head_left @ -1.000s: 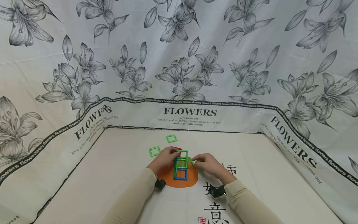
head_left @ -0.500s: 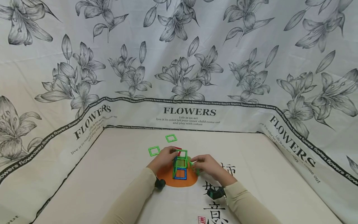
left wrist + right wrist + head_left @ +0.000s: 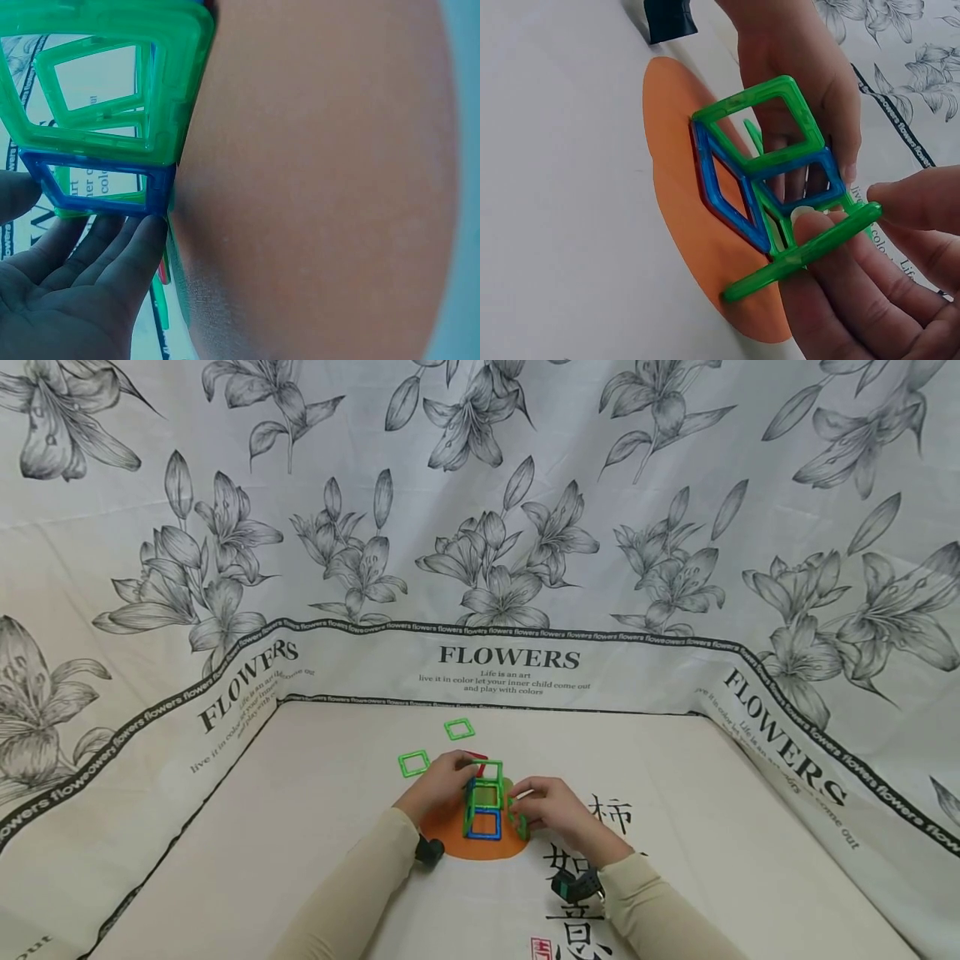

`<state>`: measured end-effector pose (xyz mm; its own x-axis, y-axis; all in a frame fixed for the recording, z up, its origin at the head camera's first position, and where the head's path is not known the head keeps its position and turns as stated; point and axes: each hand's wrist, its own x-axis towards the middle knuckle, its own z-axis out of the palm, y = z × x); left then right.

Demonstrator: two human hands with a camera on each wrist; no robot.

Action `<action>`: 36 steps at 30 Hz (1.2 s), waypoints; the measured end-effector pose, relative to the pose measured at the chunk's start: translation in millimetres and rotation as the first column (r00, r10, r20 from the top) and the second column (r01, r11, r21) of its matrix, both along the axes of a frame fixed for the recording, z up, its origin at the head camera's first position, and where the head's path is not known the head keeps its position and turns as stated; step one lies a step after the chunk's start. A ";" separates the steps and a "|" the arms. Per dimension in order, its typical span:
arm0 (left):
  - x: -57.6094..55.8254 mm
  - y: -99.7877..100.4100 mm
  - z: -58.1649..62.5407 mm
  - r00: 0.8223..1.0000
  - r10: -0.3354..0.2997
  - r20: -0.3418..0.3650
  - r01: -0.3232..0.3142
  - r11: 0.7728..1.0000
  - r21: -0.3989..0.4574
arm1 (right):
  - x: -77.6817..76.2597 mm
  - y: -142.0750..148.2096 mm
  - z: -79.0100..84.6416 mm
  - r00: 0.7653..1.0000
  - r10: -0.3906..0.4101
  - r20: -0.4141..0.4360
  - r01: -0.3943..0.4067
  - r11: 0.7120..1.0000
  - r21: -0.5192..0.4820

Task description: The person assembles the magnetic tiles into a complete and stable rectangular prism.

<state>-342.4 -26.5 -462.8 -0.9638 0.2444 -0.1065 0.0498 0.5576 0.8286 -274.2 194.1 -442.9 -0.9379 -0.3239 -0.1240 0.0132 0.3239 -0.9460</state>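
Several green and blue open-frame magnetic tiles form a small box-like structure (image 3: 484, 837), with a red tile (image 3: 480, 768) at its back. My left hand (image 3: 441, 783) grips the structure from its left and rear; in the right wrist view its fingers show through the frames. My right hand (image 3: 557, 810) pinches a loose green magnetic tile (image 3: 780, 264) between thumb and fingers, beside the structure's right side. That tile appears edge-on in the right wrist view, near the blue tile (image 3: 739, 225). Blurred skin fills the right of the left wrist view.
Two green square tiles, one nearer (image 3: 414, 764) and one farther (image 3: 459, 729), lie flat beyond my left hand. An orange printed shape (image 3: 487, 852) on the white cloth is under the structure. Black characters (image 3: 576, 913) run down the cloth on the right. A flower-printed curtain (image 3: 510, 672) encloses the table.
My right hand has shifted slightly down and toward the structure, turning its green tile from a slant to more upright. My left hand and the structure stay put.
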 end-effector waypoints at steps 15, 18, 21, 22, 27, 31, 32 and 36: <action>-2.0 -1.3 -2.7 1.000 -0.013 -0.007 0.013 1.000 0.028 | 7.1 -7.8 -5.2 1.000 -0.015 0.000 0.015 0.997 -0.074; -1.9 -1.8 -2.3 1.000 -0.013 -0.007 0.013 1.000 0.020 | 7.3 -10.1 -7.0 1.000 -0.029 -0.001 0.028 0.997 -0.078; -2.1 -2.4 -2.2 1.000 -0.018 -0.010 0.018 1.000 0.014 | 8.0 -12.4 -8.2 0.999 -0.044 0.005 0.044 0.995 -0.092; -2.1 -2.6 -2.1 1.000 -0.021 -0.011 0.021 1.000 0.013 | 8.4 -13.2 -8.7 0.999 -0.050 0.008 0.050 0.994 -0.100; -2.9 -2.5 -2.4 1.000 -0.018 -0.003 0.018 1.000 0.017 | 11.6 -17.5 -10.2 0.998 -0.068 0.016 0.070 0.989 -0.131; -3.0 -2.3 -2.6 1.000 -0.018 -0.009 0.018 1.000 0.017 | 13.7 -20.9 -10.8 0.996 -0.088 0.015 0.089 0.986 -0.140; -2.7 -2.3 -2.5 1.000 -0.018 -0.012 0.019 1.000 0.016 | 14.5 -21.8 -10.2 0.995 -0.096 0.018 0.097 0.985 -0.142; -1.4 -2.2 -2.1 1.000 -0.021 -0.020 0.021 1.000 0.018 | 16.9 -24.9 -9.7 0.992 -0.121 0.021 0.122 0.981 -0.151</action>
<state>-343.8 -28.7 -464.8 -0.9602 0.2664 -0.0833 0.0776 0.5414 0.8372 -257.2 169.2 -452.6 -0.9702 -0.2236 -0.0933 0.0550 0.1719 -0.9836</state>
